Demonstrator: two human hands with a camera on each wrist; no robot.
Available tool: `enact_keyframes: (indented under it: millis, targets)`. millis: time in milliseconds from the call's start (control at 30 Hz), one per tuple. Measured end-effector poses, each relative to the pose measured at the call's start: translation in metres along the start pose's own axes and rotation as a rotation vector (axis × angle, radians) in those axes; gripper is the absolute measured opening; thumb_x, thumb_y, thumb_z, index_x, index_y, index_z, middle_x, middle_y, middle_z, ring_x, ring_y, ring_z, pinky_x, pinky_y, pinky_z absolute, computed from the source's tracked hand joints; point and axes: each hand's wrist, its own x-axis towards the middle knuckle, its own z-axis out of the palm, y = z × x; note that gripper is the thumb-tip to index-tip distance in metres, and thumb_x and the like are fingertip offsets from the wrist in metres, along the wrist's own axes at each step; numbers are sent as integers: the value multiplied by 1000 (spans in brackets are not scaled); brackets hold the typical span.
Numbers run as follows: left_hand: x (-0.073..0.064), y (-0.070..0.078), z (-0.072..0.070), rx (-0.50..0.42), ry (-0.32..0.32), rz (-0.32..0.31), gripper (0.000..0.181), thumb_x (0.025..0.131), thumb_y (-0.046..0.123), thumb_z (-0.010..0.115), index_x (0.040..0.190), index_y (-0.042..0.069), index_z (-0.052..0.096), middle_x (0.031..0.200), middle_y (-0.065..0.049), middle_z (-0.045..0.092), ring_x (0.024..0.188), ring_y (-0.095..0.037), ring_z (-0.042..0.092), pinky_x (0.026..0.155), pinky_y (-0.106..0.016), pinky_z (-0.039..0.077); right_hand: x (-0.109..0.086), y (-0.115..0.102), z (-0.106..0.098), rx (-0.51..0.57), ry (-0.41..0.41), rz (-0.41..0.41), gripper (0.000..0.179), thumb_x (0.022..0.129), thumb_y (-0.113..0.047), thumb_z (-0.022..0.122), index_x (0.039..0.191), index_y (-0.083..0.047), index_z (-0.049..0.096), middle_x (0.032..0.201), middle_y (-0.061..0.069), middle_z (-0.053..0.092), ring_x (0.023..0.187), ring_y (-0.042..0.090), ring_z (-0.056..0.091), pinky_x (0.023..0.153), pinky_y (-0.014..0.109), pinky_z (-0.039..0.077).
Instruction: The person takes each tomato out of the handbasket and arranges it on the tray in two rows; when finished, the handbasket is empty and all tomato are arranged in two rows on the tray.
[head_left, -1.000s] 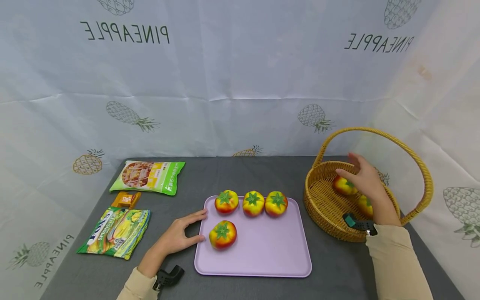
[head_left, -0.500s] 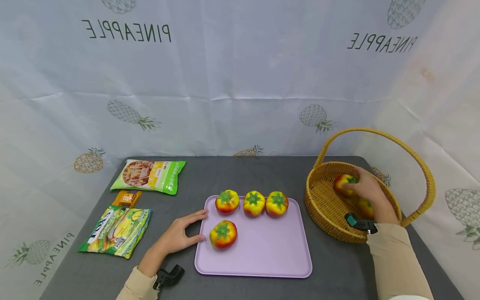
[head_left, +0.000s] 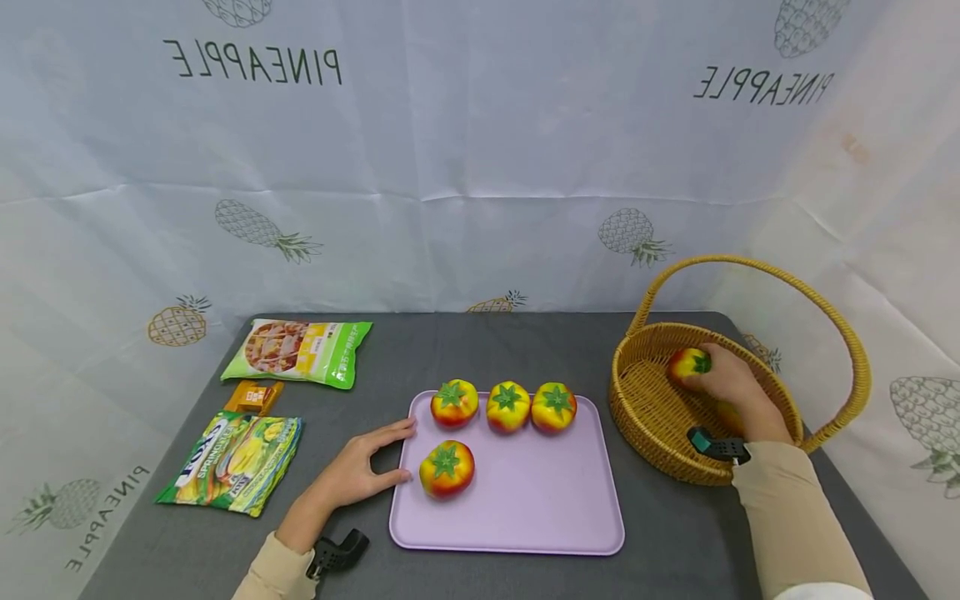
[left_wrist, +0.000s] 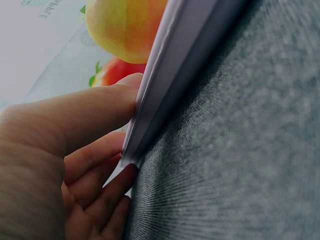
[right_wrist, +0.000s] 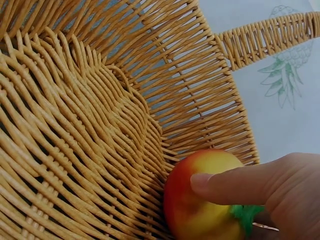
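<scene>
In the head view my right hand (head_left: 731, 379) reaches into a wicker basket (head_left: 630, 417) and grips a red-and-yellow tomato (head_left: 684, 364) with a green star-shaped calyx. The right wrist view shows the thumb laid over that tomato (right_wrist: 200, 220) by the basket wall (right_wrist: 200, 110); the other fingers are mostly hidden. A second tomato (head_left: 729, 415) in the basket is partly covered by my wrist. My left hand (head_left: 356, 471) touches the left rim of a lilac tray (head_left: 536, 508), thumb and fingertips at its edge (left_wrist: 150, 95). Several similar tomatoes (head_left: 447, 470) sit on the tray.
On the left lie a green-and-white food bag (head_left: 300, 352), a small orange packet (head_left: 255, 397) and a green-yellow snack bag (head_left: 232, 462). The basket's tall handle (head_left: 757, 265) arches above my right hand. A pineapple-print curtain (head_left: 480, 167) hangs behind the grey table (head_left: 525, 350).
My right hand has lowered into the basket and its fingers have closed round the far tomato. The left hand stays at the tray's rim.
</scene>
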Motion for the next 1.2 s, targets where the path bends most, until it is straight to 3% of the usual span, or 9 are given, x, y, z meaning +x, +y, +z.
enact_keyframes:
  millis: [267,433,767,900,1200]
  targets:
    - [0,-1,0,0,-6,1,56,81,38,73,131,19,58,141,0,51,127,-25,51,99,-49,44,0,-4,0,16,85,-43,84,88,-40,63,142,13,26,131,42,31,98,46,45,72,51,44]
    - [0,-2,1,11,-8,16,56,81,37,73,131,18,58,140,-1,52,127,-25,52,99,-48,45,-4,-11,-1,56,165,-88,83,89,-47,60,144,7,28,128,37,32,93,40,44,65,40,42]
    - [0,-1,0,3,-4,-10,57,80,39,74,131,21,58,141,3,51,128,-23,50,100,-49,44,-22,-43,-17,90,246,-163,79,86,-45,65,146,-3,33,138,34,34,100,43,45,64,35,40]
    - [0,0,0,3,0,-7,56,80,38,74,131,21,58,141,2,51,128,-24,51,99,-49,44,-33,-57,-20,106,266,-186,78,86,-45,66,146,-6,34,140,30,38,108,44,43,68,40,41]
    - [0,1,-1,-2,-14,-11,56,81,39,73,132,21,57,141,1,51,128,-25,50,99,-50,44,-57,-89,2,165,311,-312,69,82,-36,73,140,-9,45,133,20,49,108,35,44,71,38,42]
